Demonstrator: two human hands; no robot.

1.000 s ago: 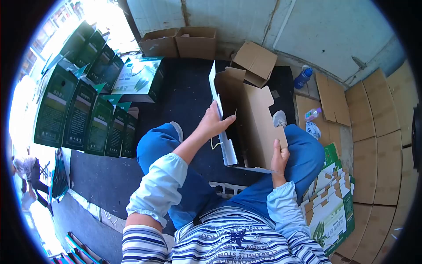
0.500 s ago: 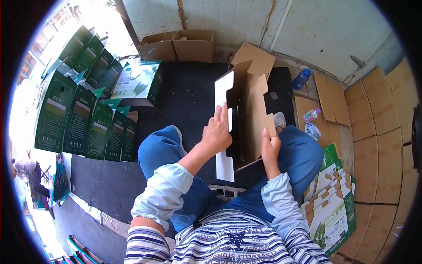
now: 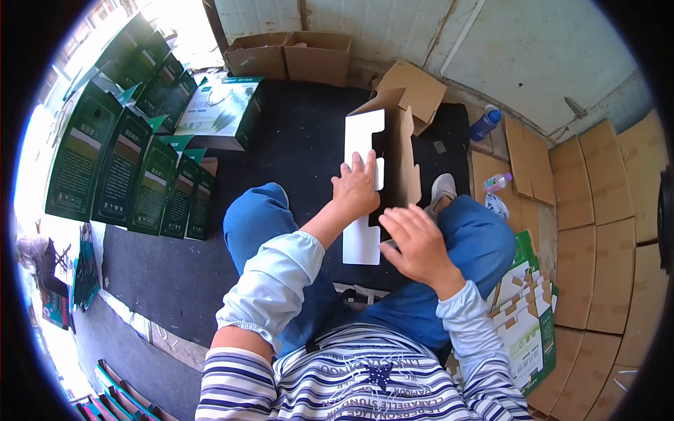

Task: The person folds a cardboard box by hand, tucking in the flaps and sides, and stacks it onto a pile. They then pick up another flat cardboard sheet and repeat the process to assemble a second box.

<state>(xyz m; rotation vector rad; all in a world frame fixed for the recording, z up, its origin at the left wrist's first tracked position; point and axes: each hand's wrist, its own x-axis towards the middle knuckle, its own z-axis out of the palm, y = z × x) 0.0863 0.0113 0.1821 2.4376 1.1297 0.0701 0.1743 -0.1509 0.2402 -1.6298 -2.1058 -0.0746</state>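
Observation:
A cardboard carton (image 3: pixel 404 151), brown inside, stands between my knees with its opening facing up. Its long notched white flap (image 3: pixel 361 244) is folded out along the left side. My left hand (image 3: pixel 356 185) lies on that flap, fingers stretched and slightly spread. Near the carton's front right corner, my right hand (image 3: pixel 420 245) is raised with thumb and fingers apart, holding nothing. It covers part of the carton's near end. Both forearms wear pale blue sleeve covers.
Green printed cartons (image 3: pixel 119 165) stand in rows at the left, with another carton (image 3: pixel 219 112) beside them. Flattened printed cartons (image 3: pixel 523 337) lie at my right. Brown boxes (image 3: pixel 609 274) line the right wall. A blue bottle (image 3: pixel 484 125) stands at the far right.
My right hand has let go of the carton's right flap and moved toward its near end. The right wall has swung inward and the white flap lies flatter, my left hand still on it.

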